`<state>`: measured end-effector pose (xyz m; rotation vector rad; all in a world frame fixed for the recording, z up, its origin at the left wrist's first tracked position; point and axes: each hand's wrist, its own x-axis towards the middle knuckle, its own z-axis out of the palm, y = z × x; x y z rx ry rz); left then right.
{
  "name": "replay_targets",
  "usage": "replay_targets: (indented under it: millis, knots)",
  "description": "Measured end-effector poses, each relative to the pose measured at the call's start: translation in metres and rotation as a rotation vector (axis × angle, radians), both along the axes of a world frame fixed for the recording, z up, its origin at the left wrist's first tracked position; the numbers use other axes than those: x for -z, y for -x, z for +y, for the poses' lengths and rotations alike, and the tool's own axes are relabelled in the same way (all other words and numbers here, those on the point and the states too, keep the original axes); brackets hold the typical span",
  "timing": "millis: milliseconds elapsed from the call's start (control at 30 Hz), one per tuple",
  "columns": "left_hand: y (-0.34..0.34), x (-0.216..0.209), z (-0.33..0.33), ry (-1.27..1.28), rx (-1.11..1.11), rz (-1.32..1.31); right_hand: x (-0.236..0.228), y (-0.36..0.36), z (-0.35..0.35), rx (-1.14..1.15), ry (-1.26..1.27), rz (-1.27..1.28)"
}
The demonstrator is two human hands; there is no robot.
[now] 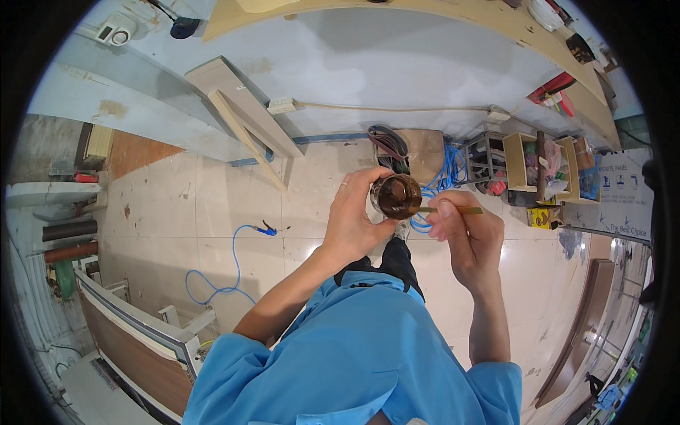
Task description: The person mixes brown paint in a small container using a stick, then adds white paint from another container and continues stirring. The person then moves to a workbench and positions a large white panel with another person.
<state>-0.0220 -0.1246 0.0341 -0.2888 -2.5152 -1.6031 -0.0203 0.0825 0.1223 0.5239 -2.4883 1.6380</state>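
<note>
In front of my chest my left hand (355, 212) is wrapped round a small see-through jar (379, 207). Dark brown stuff (398, 193) coats its inside, and the mouth faces up toward me. Between thumb and fingers my right hand (464, 237) pinches a thin, flat yellowish stick (470, 210). One end of the stick reaches over the jar's rim; whether its tip touches the brown stuff I cannot tell. The other end sticks out past my right hand.
A blue air hose with a blow gun (265, 229) lies on the tiled floor to the left. Leaning boards (244, 106) stand by the wall. Ahead to the right are coiled blue hose (450, 170), a wooden crate (520, 159) and a yellow box (540, 217). A framed bench (134, 319) stands at near left.
</note>
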Motion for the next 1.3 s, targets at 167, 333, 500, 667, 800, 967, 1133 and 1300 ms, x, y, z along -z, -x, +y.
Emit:
replay_targets:
  millis: [167,333,500,667,800,967,1133,1300]
  knots:
    - [-0.008,0.004,0.0,-0.007,-0.006,0.034,0.001,-0.01,-0.003,0.02,-0.082,0.065]
    - [-0.015,0.008,-0.001,-0.031,0.01,0.017,0.0,-0.024,-0.004,0.129,-0.122,0.061]
    - [-0.021,0.01,0.002,-0.063,0.025,0.042,0.001,-0.033,-0.007,0.115,-0.041,0.033]
    - [-0.026,0.013,0.001,-0.049,0.033,0.056,0.001,-0.043,-0.006,0.106,-0.018,-0.052]
    - [-0.031,0.015,0.001,-0.068,0.033,0.033,0.003,-0.048,-0.006,0.129,-0.034,-0.064]
    - [-0.035,0.016,-0.001,-0.085,0.029,0.039,0.008,-0.054,-0.009,0.138,0.054,-0.082]
    - [-0.037,0.02,-0.002,-0.095,0.018,0.035,0.01,-0.058,-0.012,0.145,0.147,-0.157]
    - [-0.037,0.023,-0.004,-0.121,0.008,0.046,0.008,-0.06,-0.015,0.165,0.053,-0.159]
